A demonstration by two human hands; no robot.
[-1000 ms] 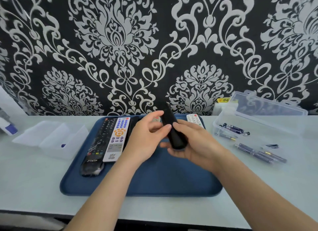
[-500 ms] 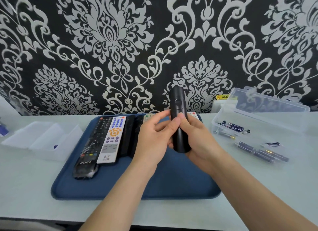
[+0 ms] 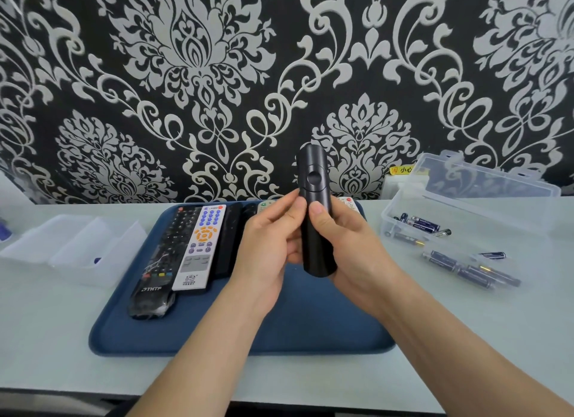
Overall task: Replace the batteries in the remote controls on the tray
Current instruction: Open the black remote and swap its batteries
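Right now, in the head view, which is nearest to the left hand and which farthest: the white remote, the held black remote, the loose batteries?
1. black remote: held, touching the left hand.
2. white remote: on the tray, left of the hand.
3. loose batteries: on the table, far right.

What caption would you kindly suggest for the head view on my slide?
Left hand and right hand hold a black remote upright above the blue tray.

"THTF" on black remote, tray left edge. "HUATAI" on batteries in box, table right side. "小心" on yellow sticker, back edge. White remote print unreadable.
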